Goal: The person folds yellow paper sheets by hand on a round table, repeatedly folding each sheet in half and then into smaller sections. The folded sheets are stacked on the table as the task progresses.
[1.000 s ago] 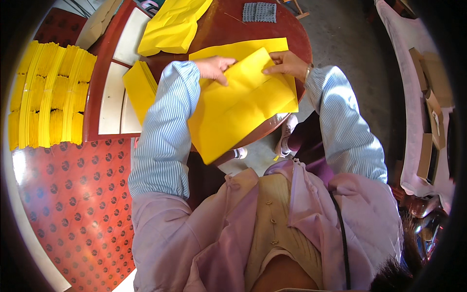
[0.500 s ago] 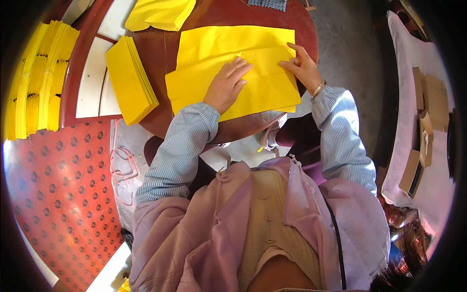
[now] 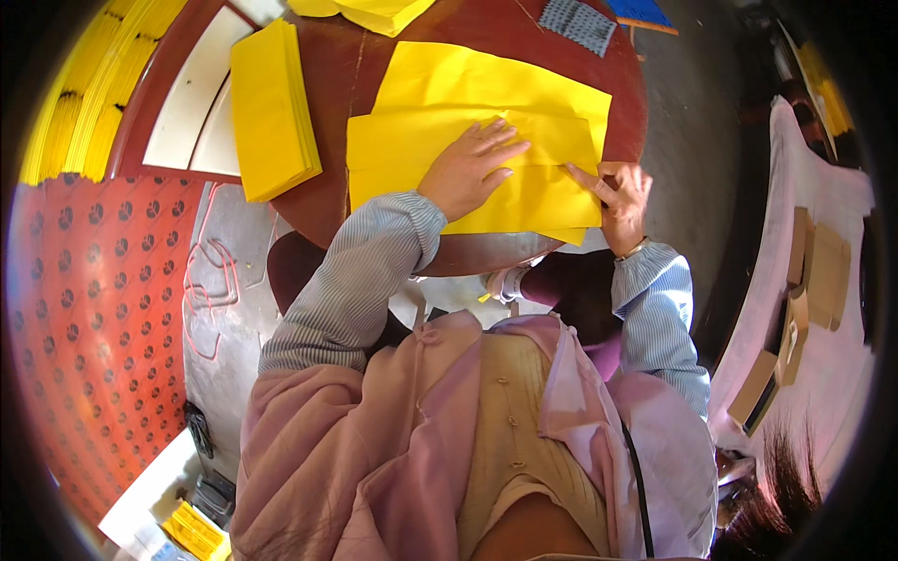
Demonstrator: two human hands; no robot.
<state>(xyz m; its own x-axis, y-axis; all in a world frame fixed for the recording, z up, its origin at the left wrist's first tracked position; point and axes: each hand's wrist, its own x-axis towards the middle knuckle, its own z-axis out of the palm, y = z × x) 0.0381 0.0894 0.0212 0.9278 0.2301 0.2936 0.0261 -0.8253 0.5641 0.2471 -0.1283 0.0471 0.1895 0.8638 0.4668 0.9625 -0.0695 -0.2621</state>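
A folded yellow sheet (image 3: 398, 154), which looks like paper or thin fabric, lies on a round dark-red table (image 3: 327, 79) in front of me. Its upper layer is turned toward me, and a wider flap (image 3: 496, 79) shows behind. My left hand (image 3: 474, 168) rests flat on the middle of the sheet, fingers stretched out. At the sheet's right edge is my right hand (image 3: 625, 201). One digit reaches left onto the sheet while the other fingers are bent beside the edge, apart from it. Neither hand grips anything that I can see.
Left of the sheet lies a stack of folded yellow pieces (image 3: 273, 112). More yellow material (image 3: 383, 14) and a grey textured pad (image 3: 577, 25) sit at the table's far side. Yellow bundles (image 3: 89, 93) stand far left. Cardboard boxes (image 3: 828, 276) rest on a pink cloth at right.
My right hand has slid toward me along the sheet's right edge, and its fingers are more bent. My left hand stays on the sheet. The whole view has shifted and turned slightly.
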